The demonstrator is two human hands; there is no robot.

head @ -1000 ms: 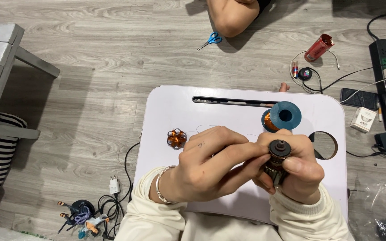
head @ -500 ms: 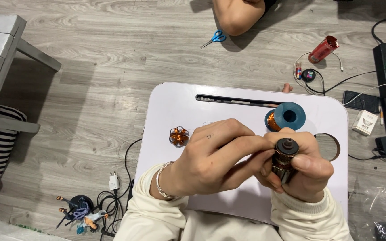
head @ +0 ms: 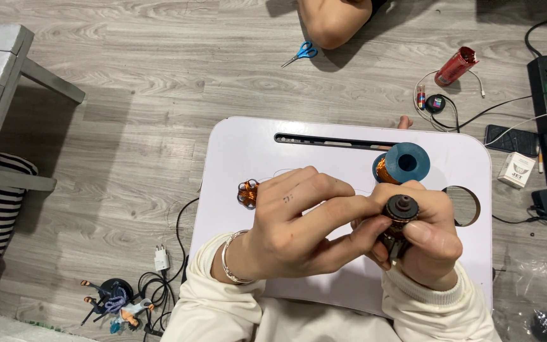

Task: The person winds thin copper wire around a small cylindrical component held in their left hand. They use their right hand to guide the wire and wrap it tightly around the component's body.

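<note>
Fingers [head: 356, 237] around motor rotor [head: 401, 215], beside spool [head: 402, 163]

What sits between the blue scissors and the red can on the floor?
Head view: a seated person's bare knee near the blue scissors, then bare grey wooden floor up to the red can.

Motor rotor [head: 400, 218]: dark metal, copper windings; spool [head: 403, 163]: matt blue plastic, glossy copper wire; lap tray [head: 248, 152]: smooth white plastic; floor [head: 128, 107]: grey wood-grain planks; sleeves [head: 210, 310]: cream cloth

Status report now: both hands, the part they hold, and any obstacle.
Right hand grips small dark motor rotor with copper windings. Left hand fingers touch it. Blue spool of copper wire behind, apart.
</note>
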